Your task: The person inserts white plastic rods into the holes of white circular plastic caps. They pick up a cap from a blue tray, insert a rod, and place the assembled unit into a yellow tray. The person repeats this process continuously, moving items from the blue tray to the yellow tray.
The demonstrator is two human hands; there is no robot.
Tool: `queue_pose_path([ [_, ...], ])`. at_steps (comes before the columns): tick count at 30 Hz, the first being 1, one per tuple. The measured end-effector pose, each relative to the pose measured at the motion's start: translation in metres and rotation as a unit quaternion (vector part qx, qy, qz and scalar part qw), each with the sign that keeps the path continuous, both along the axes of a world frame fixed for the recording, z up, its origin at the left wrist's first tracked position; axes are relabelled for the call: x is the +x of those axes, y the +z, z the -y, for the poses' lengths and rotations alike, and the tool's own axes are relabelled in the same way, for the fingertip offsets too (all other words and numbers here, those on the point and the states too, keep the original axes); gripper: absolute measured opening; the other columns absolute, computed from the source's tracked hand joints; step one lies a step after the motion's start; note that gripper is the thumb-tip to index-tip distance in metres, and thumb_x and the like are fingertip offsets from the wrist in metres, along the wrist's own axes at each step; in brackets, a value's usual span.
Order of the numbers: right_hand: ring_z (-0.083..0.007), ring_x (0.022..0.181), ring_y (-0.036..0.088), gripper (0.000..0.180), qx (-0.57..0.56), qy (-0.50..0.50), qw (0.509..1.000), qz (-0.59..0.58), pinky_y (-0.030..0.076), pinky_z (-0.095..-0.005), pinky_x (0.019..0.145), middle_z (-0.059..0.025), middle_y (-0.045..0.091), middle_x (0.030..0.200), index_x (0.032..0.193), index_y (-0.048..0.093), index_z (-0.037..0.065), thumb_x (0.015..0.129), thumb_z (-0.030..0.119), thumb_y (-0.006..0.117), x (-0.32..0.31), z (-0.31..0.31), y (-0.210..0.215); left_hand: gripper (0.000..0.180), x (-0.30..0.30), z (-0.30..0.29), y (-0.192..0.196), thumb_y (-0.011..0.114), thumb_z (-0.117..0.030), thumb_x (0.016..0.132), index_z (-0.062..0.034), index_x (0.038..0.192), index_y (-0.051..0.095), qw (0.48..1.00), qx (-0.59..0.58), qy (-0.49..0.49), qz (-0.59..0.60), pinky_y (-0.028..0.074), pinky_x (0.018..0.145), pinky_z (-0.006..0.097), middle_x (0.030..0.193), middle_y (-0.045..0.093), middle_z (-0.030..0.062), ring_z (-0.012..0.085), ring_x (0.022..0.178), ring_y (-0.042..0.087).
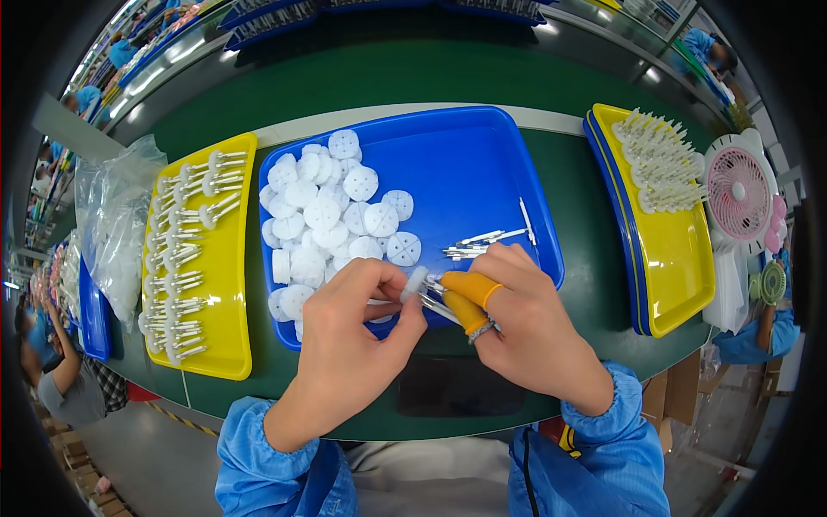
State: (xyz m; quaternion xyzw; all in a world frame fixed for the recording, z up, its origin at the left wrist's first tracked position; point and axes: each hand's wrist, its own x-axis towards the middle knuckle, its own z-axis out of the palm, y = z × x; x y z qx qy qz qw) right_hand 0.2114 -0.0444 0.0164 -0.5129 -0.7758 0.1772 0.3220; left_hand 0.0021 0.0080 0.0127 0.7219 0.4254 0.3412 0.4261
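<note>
Between the thumb and fingers of my left hand (349, 332) is a small white plastic disc (415, 283), seen nearly edge-on. My right hand (525, 314), with yellow finger cots (469, 300) on two fingers and a ring, pinches thin metal-and-white pins (435, 303) at the disc's face. How many pins are in the fingers I cannot make out. Both hands meet over the front edge of a blue tray (448, 164). A heap of white discs (323, 211) with small holes fills its left side. Several loose pins (474, 246) lie at its right.
At the left, a yellow tray (228, 323) holds rows of discs with pins standing out, beside a clear plastic bag (116, 233). Stacked trays on the right carry pinned discs (659, 159) in a yellow tray (676, 293). A pink fan (738, 191) stands beyond. Dark flat object (457, 388) near the table edge.
</note>
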Motion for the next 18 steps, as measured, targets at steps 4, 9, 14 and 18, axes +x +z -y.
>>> queue_pose_path([
  [4, -0.0341, 0.099, 0.06, 0.049, -0.014, 0.005, 1.0, 0.013, 0.049, -0.045, 0.09, -0.0148, 0.061, 0.1, 0.114, 0.074, -0.008, 0.065, -0.006, 0.077, -0.007, 0.002, -0.001, 0.014, 0.002, 0.001, -0.002, 0.076, 0.007, 0.091, 0.0067, 0.102, 0.068, 0.999, 0.033, -0.011, -0.012, 0.07, 0.082, 0.034, 0.1, 0.071, 0.0108, 0.0185, 0.091, 0.076],
  [9, -0.035, 0.09, 0.06, 0.043, -0.002, -0.019, 0.999, -0.046, 0.051, -0.0453, 0.081, -0.0163, 0.062, 0.094, 0.104, 0.075, -0.009, 0.062, -0.006, 0.075, -0.016, 0.005, -0.004, 0.017, -0.001, 0.002, -0.005, 0.077, 0.004, 0.087, 0.004, 0.103, 0.07, 0.995, 0.086, -0.011, -0.041, 0.063, 0.07, 0.036, 0.094, 0.067, 0.014, 0.0268, 0.081, 0.075],
  [14, -0.0362, 0.08, 0.059, 0.031, 0.02, -0.038, 0.995, -0.089, 0.05, -0.0463, 0.074, -0.0167, 0.061, 0.087, 0.089, 0.072, -0.01, 0.058, -0.009, 0.072, -0.019, 0.007, -0.009, 0.02, -0.001, 0.007, -0.003, 0.078, 0.002, 0.086, 0.0033, 0.104, 0.069, 0.993, 0.111, -0.013, -0.043, 0.057, 0.061, 0.038, 0.092, 0.065, 0.0154, 0.0307, 0.074, 0.074],
  [18, -0.033, 0.075, 0.059, 0.031, 0.021, -0.073, 0.994, -0.083, 0.047, -0.0428, 0.067, -0.0147, 0.065, 0.083, 0.096, 0.076, -0.006, 0.066, -0.012, 0.072, -0.028, 0.01, -0.009, 0.02, 0.0, 0.012, -0.007, 0.077, 0.003, 0.087, 0.0029, 0.105, 0.069, 0.993, 0.101, -0.017, -0.061, 0.056, 0.059, 0.038, 0.093, 0.065, 0.0155, 0.0306, 0.072, 0.073],
])
